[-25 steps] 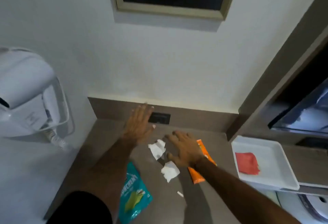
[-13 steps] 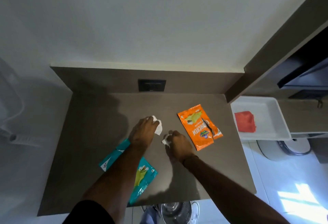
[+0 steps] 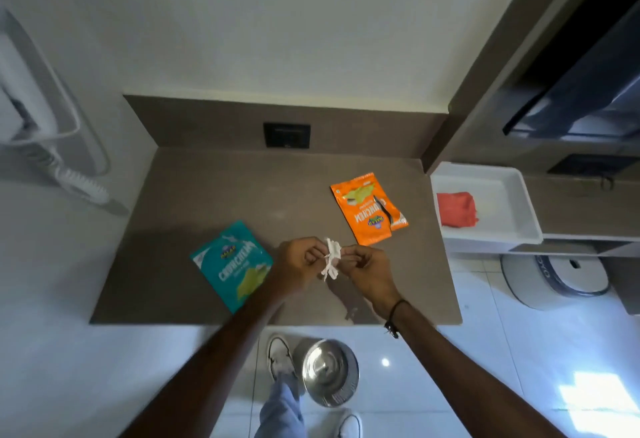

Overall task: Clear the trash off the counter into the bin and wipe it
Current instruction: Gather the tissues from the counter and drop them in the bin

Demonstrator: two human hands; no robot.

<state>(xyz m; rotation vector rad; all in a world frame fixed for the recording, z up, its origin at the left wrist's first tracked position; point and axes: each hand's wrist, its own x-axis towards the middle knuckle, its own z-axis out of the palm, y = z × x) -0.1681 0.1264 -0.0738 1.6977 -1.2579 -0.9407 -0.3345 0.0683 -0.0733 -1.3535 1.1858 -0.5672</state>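
White paper scraps, crumpled, pinched up off the brown counter between two hands. Teal snack bag flat on the counter, face up, near the front edge, just left of the scraps. Orange snack bag flat too, torn open on one side, toward the right end. Shiny metal bin on the floor below the counter's front edge, lid shut. Red cloth folded in a white tray right of the counter.

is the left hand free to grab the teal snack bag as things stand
Probably not yet: the left hand and right hand both pinch the white paper scraps. The teal snack bag lies uncovered just beside it.
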